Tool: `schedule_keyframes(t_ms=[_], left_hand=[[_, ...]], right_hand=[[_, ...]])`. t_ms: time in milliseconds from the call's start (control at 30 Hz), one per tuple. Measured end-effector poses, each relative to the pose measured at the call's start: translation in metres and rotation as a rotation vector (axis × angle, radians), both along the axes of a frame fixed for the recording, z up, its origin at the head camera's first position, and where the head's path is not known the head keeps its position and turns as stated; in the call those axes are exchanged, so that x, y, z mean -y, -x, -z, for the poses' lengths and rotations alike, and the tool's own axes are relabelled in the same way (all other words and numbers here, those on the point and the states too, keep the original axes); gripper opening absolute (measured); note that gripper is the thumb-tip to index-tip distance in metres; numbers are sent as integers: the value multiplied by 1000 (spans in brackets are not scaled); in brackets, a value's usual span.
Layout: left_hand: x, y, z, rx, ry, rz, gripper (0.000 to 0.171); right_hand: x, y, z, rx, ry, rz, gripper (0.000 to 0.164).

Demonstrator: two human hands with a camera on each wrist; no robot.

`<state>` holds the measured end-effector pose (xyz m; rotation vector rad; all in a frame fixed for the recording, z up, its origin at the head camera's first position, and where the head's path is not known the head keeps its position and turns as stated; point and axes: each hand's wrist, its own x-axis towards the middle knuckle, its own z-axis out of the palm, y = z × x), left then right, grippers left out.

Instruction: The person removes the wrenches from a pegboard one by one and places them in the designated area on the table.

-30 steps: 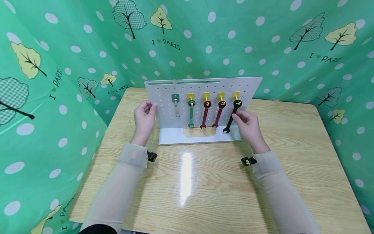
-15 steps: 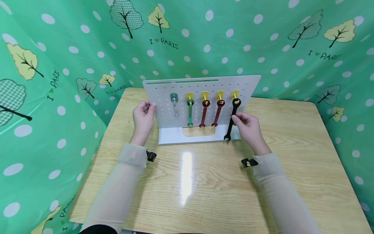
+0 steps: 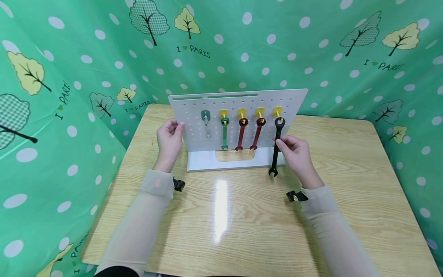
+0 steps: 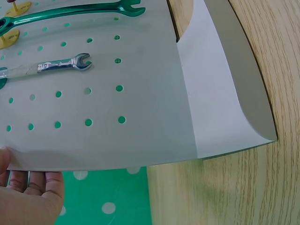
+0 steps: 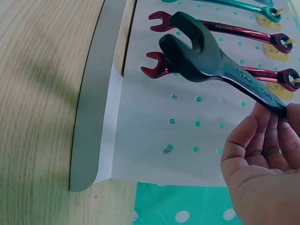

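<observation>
My left hand (image 3: 168,144) holds the left edge of a white pegboard (image 3: 214,102), thumb in front and fingers behind. My right hand (image 3: 297,157) pinches the shaft of a black combination wrench (image 3: 275,154). The wrench's ring end overlaps the tip of the rightmost yellow hook (image 3: 277,110); its open end tilts out from the board, looming large in the right wrist view. To its left hang two red wrenches (image 3: 257,137) and a green wrench (image 3: 224,138) on yellow hooks. Leftmost, a silver wrench (image 4: 56,65) hangs from a green hook (image 3: 205,114).
The board's white base (image 3: 200,161) has a cutout and stands on a wood-grain table (image 3: 256,219). Behind and beside the table hangs a green curtain (image 3: 235,69) with white dots and trees. Dark straps (image 3: 297,196) sit at both wrists.
The black wrench's open end has swung out from the board toward me, while its ring end has stayed near the hook. The left hand keeps its hold on the board.
</observation>
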<state>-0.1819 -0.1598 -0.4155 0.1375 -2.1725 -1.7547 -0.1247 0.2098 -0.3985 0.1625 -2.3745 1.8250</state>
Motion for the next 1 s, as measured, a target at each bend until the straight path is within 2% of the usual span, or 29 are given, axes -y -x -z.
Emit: schedule_keyframes(t_ms=[333, 1000], left_hand=[[0, 0, 0, 1, -3, 1, 16], [1, 0, 1, -8, 4, 6, 18]], right_hand=[[-11, 9, 24, 8, 47, 16, 21], [-12, 3, 12, 27, 115, -8, 25]])
